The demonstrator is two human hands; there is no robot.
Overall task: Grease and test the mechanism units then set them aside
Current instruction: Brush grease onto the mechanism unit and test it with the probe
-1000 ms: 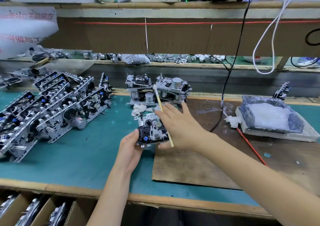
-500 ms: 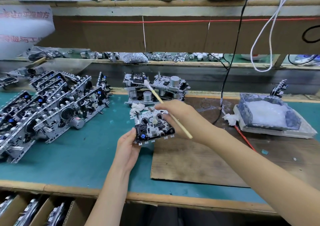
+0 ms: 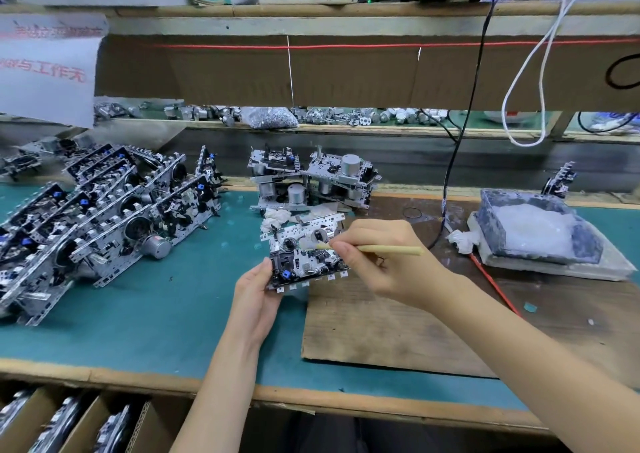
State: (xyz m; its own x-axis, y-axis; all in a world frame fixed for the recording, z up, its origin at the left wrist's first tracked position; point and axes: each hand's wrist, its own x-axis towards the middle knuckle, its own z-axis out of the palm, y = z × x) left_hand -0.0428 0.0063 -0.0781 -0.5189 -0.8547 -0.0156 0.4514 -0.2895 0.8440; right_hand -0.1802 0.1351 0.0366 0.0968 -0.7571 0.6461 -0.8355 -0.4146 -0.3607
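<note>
A crowded heap of finished mechanism units (image 3: pixel 104 217) fills the left of the counter (image 3: pixel 156 317), reaching nearly to the left border of the view, with a broad strip of bare teal mat between it and the counter's front edge. The left hand (image 3: pixel 256 300) grips the lower left corner of one mechanism unit (image 3: pixel 304 258), fingers wrapped behind it and thumb on its edge, holding it lifted off the mat, face tilted toward the camera. A wooden stick (image 3: pixel 381 250) lies roughly level, long axis left to right, white tip pointing left onto the unit's face. The right hand (image 3: pixel 381 269) pinches it, fingers clamped near the tip. Below lies a cardboard sheet (image 3: pixel 398 331); near the right edge, well apart, sits the grease tray (image 3: pixel 533 234).
</note>
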